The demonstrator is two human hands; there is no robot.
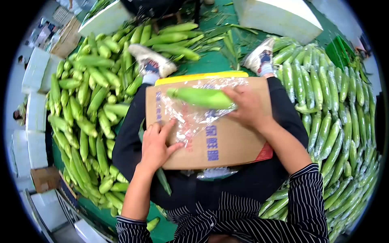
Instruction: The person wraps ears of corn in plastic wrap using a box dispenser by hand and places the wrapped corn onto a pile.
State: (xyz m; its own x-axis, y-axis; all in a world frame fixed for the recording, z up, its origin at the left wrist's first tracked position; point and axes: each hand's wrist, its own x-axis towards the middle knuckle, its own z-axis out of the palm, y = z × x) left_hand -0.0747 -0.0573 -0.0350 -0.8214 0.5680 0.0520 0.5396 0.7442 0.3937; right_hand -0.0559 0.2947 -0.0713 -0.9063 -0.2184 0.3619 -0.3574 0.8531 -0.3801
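Observation:
A flat cardboard box (178,158) with blue and red printing lies across my lap. Over it spreads a sheet of clear plastic wrap (190,125), crinkled and shiny. A green ear of corn in its husk (198,98) lies sideways on the wrap, slightly blurred. My right hand (249,106) grips the corn's right end. My left hand (157,145) rests at the lower left of the wrap, thumb and fingers apart, touching the film and cardboard. Whether it pinches the film edge is hard to see.
Unwrapped corn (87,105) is heaped on the green floor to my left. On my right lie many film-wrapped ears (320,93). White foam boxes (279,16) stand ahead and along the left. A green crate (338,50) is at the far right. Loose husks (231,46) litter the floor ahead.

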